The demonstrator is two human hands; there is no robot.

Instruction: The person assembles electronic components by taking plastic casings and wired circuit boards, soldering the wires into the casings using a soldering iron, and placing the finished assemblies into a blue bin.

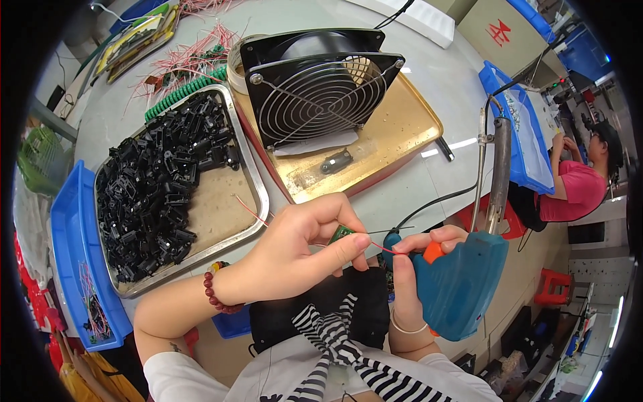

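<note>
Over the table's front edge, my left hand [305, 241] is closed, pinching a small green circuit board [340, 233] between thumb and fingers. A thin red wire [384, 248] runs from the board toward my right hand [407, 271]. That hand is wrapped round a teal soldering gun [462, 288] with an orange trigger, its metal barrel pointing up and away. The wire's far end meets my right thumb and forefinger. A dark thin strand also sticks out to the right of the board. Part of the board is hidden by my left fingers.
A metal tray [258, 194] heaped with black plastic parts [151, 194] lies at left. Behind my hands, a black fan [321, 94] stands on a gold tray [418, 130] beside one black part [336, 161]. Blue bins [63, 221] flank the table. A co-worker [569, 181] sits right.
</note>
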